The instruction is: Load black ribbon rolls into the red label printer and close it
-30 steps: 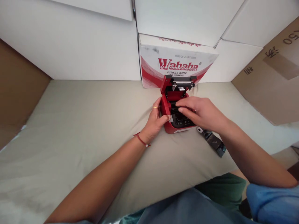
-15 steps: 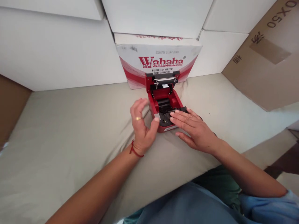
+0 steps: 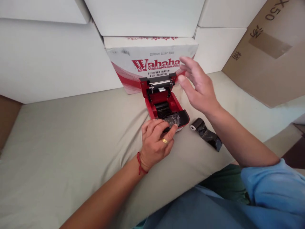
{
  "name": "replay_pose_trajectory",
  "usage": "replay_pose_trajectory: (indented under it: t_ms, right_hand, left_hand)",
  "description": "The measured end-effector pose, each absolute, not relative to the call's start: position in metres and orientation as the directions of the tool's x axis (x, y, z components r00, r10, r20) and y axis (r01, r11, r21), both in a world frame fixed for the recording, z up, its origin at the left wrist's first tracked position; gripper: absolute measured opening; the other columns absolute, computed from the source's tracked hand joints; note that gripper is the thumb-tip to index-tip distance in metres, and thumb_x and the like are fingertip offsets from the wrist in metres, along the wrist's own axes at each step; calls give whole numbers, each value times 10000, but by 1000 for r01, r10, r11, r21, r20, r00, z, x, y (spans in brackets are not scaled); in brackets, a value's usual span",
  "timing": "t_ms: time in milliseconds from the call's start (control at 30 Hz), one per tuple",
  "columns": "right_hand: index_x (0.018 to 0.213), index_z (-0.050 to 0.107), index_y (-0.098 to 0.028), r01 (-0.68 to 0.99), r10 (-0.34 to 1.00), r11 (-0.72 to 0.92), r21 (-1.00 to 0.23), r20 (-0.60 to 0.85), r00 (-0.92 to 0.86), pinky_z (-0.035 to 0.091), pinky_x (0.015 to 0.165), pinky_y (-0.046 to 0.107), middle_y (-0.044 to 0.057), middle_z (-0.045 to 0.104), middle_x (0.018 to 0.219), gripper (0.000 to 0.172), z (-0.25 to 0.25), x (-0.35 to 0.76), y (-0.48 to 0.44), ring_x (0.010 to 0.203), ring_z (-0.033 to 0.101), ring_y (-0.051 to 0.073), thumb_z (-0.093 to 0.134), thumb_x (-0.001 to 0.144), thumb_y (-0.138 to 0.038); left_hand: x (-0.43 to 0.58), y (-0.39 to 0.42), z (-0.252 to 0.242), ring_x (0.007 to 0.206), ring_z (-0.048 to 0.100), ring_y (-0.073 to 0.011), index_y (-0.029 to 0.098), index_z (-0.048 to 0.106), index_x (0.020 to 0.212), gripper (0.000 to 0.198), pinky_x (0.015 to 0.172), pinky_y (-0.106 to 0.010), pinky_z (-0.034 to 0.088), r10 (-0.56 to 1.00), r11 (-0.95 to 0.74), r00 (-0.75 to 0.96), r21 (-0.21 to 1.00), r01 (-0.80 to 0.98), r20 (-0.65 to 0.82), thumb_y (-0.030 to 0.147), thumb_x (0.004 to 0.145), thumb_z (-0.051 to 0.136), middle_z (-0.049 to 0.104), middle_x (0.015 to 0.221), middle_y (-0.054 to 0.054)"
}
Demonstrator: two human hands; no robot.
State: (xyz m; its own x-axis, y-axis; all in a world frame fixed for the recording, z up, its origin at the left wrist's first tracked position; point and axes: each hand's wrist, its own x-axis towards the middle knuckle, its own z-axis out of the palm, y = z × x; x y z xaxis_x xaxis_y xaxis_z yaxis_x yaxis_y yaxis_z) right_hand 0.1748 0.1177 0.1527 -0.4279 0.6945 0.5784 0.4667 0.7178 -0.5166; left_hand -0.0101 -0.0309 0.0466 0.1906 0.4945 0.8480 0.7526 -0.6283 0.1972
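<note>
A small red printer stands with its lid raised, showing a roller with a white scrap near it. Inside lies a roll of black film, its shiny sheet drawn forward over the front part. My left hand is at the front edge, its bent fingers pressing the film's end against the printer. My right hand is lifted beside the lid's right side, fingers apart and nothing in them. On the cloth to the printer's right rests another black film roll with a white core and a loose tail.
Behind the printer stands a Wahaha water carton, close to the raised lid. White boxes line the back. A large brown carton bounds the right side. Beige cloth covers the surface, with its near edge by my lap.
My right hand has risen off the printer's front toward the lid, uncovering the film roll on the cloth. My left hand has moved from the left side onto the front, where black film now lies.
</note>
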Motion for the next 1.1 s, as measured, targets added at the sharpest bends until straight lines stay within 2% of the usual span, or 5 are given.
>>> replay_pose_trajectory:
  t_ms: [367,500,800,967,1100]
  right_hand:
    - [1308,851,-212,518,555,819,-246,567,-609,616,1171,429,95,892,1313,478,146,163,100,1231,827,255,438,1235,-442]
    - [1265,873,-201,526,525,831,-180,565,-637,536,1327,470,83,913,1288,394,133,179,67,1239,860,248,522,1212,-370]
    - [1339,879,-228,584,642,760,-286,470,-606,624,1256,441,87,848,1430,391,113,188,42,1405,801,252,531,1193,-329]
    - [1302,888,-290,575,685,724,-381,490,-539,603,1285,498,59,864,1405,368,105,185,44,1388,812,263,545,1180,-340]
    - [1302,874,-281,546,673,735,-402,532,-514,483,1390,565,70,844,1464,335,99,187,35,1440,781,278,573,1174,-356]
  left_hand:
    - [-9,-34,44,1206,716,-276,298,731,1480,536,1129,-476,496,508,-617,185,206,759,841,117,975,716,817,1178,-82]
    - [-9,-34,46,1192,723,-258,244,777,1333,390,1142,-457,503,508,-601,190,187,777,840,97,979,708,823,1142,-86]
    - [-10,-33,46,1170,739,-251,289,742,1427,516,1203,-472,497,509,-616,184,207,760,841,101,949,697,810,1140,-58]
    - [-21,-28,43,1329,688,-307,314,606,1603,585,1217,-537,553,619,-562,-97,526,639,779,241,1026,667,701,1370,-110]
    - [-33,-14,25,1688,466,-347,387,434,1753,698,1430,-609,376,811,-416,-270,836,358,519,459,1083,617,501,1745,-89]
